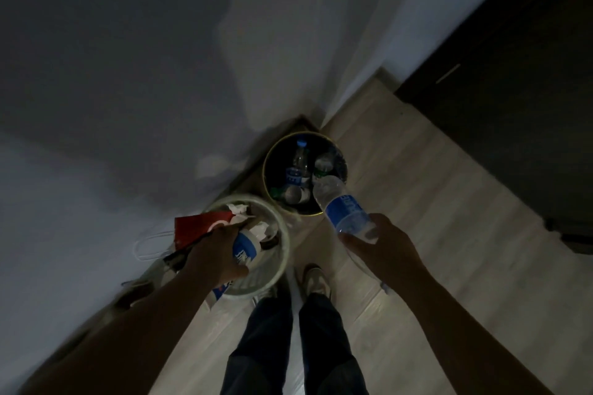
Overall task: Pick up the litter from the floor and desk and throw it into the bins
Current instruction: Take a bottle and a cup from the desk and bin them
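Two bins stand in the room's corner. The dark bin [269, 161] with a yellow rim holds several plastic bottles. The pale bin [284, 239] to its left holds crumpled tissue and paper. My right hand [383, 245] grips a clear bottle with a blue label [341, 207] by its base, the top tilted over the dark bin's rim. My left hand [215, 255] holds a white cup with blue print [246, 248] and a red paper bag [199, 229] over the pale bin.
White walls meet at the corner behind the bins. A dark cabinet [519, 99] stands at the right on the wooden floor [417, 189]. A white bag handle [147, 245] lies by the wall at the left. My legs and a shoe [316, 279] are just below the bins.
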